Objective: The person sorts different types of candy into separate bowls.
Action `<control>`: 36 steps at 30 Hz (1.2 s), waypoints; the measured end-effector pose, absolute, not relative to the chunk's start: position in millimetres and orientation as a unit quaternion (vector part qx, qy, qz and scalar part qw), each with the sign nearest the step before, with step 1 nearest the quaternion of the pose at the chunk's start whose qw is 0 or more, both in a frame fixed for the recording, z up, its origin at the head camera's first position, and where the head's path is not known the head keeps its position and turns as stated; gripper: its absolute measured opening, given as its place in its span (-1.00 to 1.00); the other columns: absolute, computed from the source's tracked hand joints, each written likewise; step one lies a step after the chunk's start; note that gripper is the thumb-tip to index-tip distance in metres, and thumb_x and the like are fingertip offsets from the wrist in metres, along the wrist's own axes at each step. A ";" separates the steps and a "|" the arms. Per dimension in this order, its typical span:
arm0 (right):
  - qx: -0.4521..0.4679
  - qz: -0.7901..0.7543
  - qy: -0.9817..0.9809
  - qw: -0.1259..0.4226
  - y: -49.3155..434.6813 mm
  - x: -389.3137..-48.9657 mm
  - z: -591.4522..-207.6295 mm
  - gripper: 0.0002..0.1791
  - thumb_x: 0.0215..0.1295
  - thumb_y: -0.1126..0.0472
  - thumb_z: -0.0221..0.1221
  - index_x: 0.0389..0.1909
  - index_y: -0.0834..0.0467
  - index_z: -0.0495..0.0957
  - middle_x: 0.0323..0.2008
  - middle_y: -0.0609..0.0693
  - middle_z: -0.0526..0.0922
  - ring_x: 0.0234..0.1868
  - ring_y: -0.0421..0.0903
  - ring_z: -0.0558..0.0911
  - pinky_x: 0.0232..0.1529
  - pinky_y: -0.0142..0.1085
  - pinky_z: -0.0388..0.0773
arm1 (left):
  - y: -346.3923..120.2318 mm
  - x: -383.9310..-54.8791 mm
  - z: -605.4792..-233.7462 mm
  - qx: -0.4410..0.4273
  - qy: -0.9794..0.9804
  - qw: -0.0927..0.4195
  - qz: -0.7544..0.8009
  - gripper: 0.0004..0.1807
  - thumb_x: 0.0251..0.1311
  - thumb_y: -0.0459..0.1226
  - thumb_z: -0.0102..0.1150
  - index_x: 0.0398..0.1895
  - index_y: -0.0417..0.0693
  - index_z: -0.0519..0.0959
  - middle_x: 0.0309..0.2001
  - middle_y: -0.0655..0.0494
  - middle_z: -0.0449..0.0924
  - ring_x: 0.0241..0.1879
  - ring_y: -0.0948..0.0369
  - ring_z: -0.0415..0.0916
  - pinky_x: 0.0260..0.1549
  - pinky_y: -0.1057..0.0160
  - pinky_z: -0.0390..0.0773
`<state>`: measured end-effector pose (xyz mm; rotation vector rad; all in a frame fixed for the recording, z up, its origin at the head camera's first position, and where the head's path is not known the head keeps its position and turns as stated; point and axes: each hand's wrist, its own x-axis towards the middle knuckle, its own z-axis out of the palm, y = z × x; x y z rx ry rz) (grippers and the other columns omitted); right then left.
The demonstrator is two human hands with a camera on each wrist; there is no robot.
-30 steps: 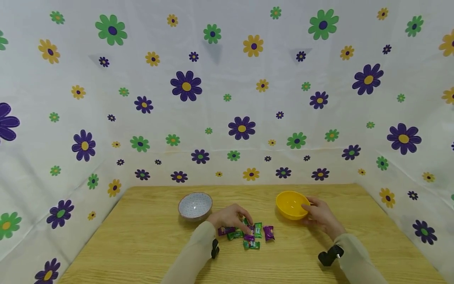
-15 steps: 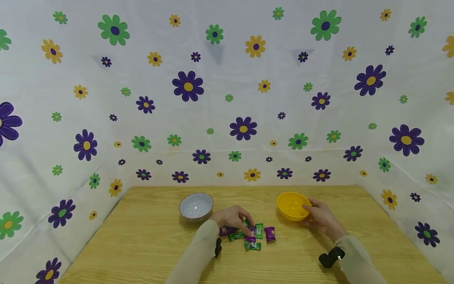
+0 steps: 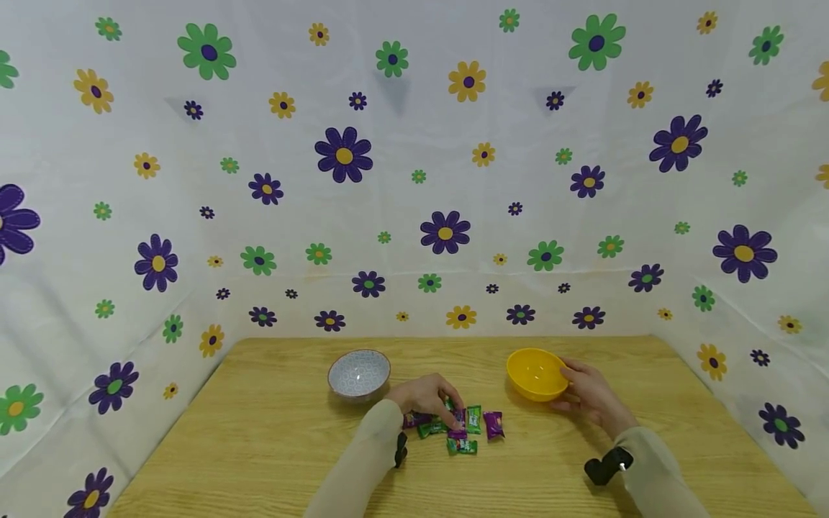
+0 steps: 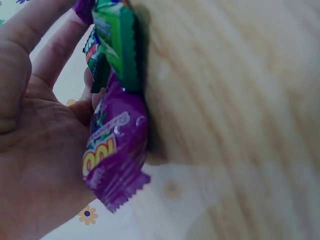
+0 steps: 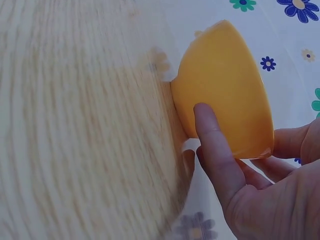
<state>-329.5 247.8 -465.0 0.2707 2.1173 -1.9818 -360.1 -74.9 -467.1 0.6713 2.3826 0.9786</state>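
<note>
In the head view my left hand (image 3: 424, 394) is over a small pile of wrapped candies, thumb and index finger pinching a purple-wrapped candy (image 3: 457, 434) at the table. A green-wrapped candy (image 3: 474, 419) lies beside it, another green candy (image 3: 463, 447) in front. In the left wrist view, a purple candy (image 4: 117, 145) and a green candy (image 4: 117, 45) lie before the palm. My right hand (image 3: 592, 397) grips the rim of a yellow bowl (image 3: 534, 375), thumb at the inner edge; in the right wrist view other fingers (image 5: 212, 135) press its outside. The bowl's foot meets the table.
A pale patterned bowl (image 3: 359, 374) with a reddish rim stands left of the pile, close to my left wrist. One purple candy (image 3: 494, 425) lies apart, right of the pile. Flower-printed cloth (image 3: 414, 302) encloses the wooden table (image 3: 272, 432) at the back and sides.
The head view has shifted slightly. Both hands keep nearly the same place and grip, and the bowls and candies stay put.
</note>
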 end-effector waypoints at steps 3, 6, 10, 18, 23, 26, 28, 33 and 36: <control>0.094 -0.679 0.718 0.121 249.0 -329.2 -463.8 -0.38 0.60 0.11 -0.26 0.55 0.23 -0.14 0.46 0.40 0.02 0.34 0.29 0.29 -0.03 -0.09 0.65 | -74.5 -360.1 -467.6 0.244 0.870 0.235 0.358 -0.87 -0.03 -0.28 0.50 -0.38 0.04 0.74 -0.35 0.20 0.61 -0.41 0.24 0.33 -0.43 0.30 0.39; 0.089 -0.687 0.710 0.126 250.2 -329.0 -463.4 -0.37 0.60 0.12 -0.26 0.55 0.22 -0.16 0.46 0.40 0.00 0.36 0.30 0.26 -0.02 -0.07 0.64 | -74.6 -359.8 -468.3 0.242 0.870 0.230 0.361 -0.88 -0.01 -0.28 0.49 -0.37 0.00 0.75 -0.32 0.21 0.64 -0.40 0.25 0.37 -0.41 0.31 0.42; 0.081 -0.694 0.704 0.129 251.4 -328.4 -463.4 -0.38 0.59 0.12 -0.27 0.55 0.21 -0.16 0.47 0.40 -0.02 0.37 0.30 0.25 -0.01 -0.06 0.64 | -74.6 -360.8 -469.6 0.243 0.867 0.223 0.374 -0.91 0.07 -0.29 0.42 -0.35 -0.08 0.76 -0.27 0.19 0.69 -0.38 0.29 0.44 -0.36 0.33 0.47; 0.083 -0.696 0.701 0.130 250.9 -328.4 -461.9 -0.37 0.59 0.11 -0.26 0.55 0.21 -0.16 0.47 0.40 -0.03 0.36 0.29 0.26 -0.01 -0.06 0.63 | -76.4 -365.4 -472.3 0.246 0.852 0.210 0.411 -0.93 0.11 -0.32 0.38 -0.36 -0.14 0.77 -0.30 0.11 0.73 -0.38 0.29 0.53 -0.33 0.33 0.54; 0.088 -0.695 0.702 0.129 250.5 -328.4 -462.2 -0.38 0.59 0.12 -0.27 0.56 0.20 -0.15 0.47 0.39 -0.02 0.36 0.29 0.25 -0.01 -0.05 0.63 | -79.5 -368.2 -472.3 0.244 0.833 0.225 0.442 -0.91 0.12 -0.33 0.37 -0.33 -0.17 0.76 -0.28 0.10 0.72 -0.35 0.27 0.52 -0.32 0.32 0.53; 0.088 -0.696 0.700 0.131 250.4 -328.4 -463.1 -0.38 0.59 0.13 -0.26 0.56 0.19 -0.15 0.48 0.38 -0.02 0.38 0.31 0.23 0.01 -0.03 0.62 | -80.9 -369.9 -472.2 0.250 0.819 0.235 0.460 -0.88 0.14 -0.34 0.34 -0.31 -0.24 0.74 -0.25 0.05 0.72 -0.33 0.26 0.52 -0.31 0.31 0.54; 0.087 -0.699 0.698 0.132 250.5 -328.7 -463.8 -0.38 0.59 0.13 -0.25 0.56 0.18 -0.15 0.48 0.37 -0.03 0.39 0.31 0.20 0.02 -0.02 0.62 | -81.5 -370.3 -471.2 0.249 0.810 0.245 0.471 -0.88 0.15 -0.35 0.33 -0.31 -0.25 0.74 -0.23 0.02 0.72 -0.31 0.26 0.53 -0.29 0.30 0.55; 0.085 -0.701 0.695 0.136 251.2 -328.6 -462.9 -0.38 0.60 0.12 -0.27 0.56 0.17 -0.16 0.49 0.37 -0.05 0.42 0.32 0.17 0.02 -0.02 0.62 | -77.6 -369.5 -466.6 0.235 0.799 0.250 0.494 -0.89 0.17 -0.33 0.33 -0.31 -0.20 0.74 -0.23 0.04 0.72 -0.27 0.23 0.53 -0.23 0.27 0.55; 0.083 -0.702 0.694 0.137 251.5 -328.9 -460.9 -0.39 0.60 0.12 -0.29 0.56 0.16 -0.17 0.50 0.36 -0.06 0.43 0.31 0.15 0.03 -0.02 0.61 | -73.9 -369.4 -461.7 0.224 0.800 0.245 0.500 -0.90 0.20 -0.28 0.31 -0.31 -0.12 0.75 -0.27 0.12 0.68 -0.36 0.26 0.44 -0.32 0.27 0.48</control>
